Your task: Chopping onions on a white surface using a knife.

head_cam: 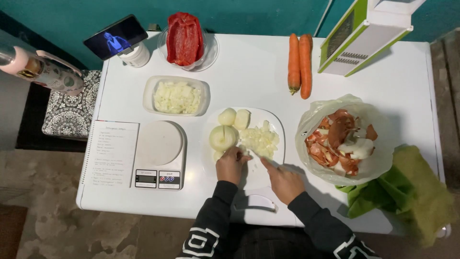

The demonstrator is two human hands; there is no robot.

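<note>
With one tub of diced onion filled, my left hand pins an onion piece on the cutting board, my right hand clenches the knife, and three peeled onions wait uncut.

Single head-worn view, straight down from above onto the white table, fairly high, whole tabletop in frame.

Two carrots lie side by side at the table's far edge, just left of a green and white grater. A red pepper sits in a clear bowl, a kitchen scale beside an open notebook, and a plastic bag holds peelings.
</note>
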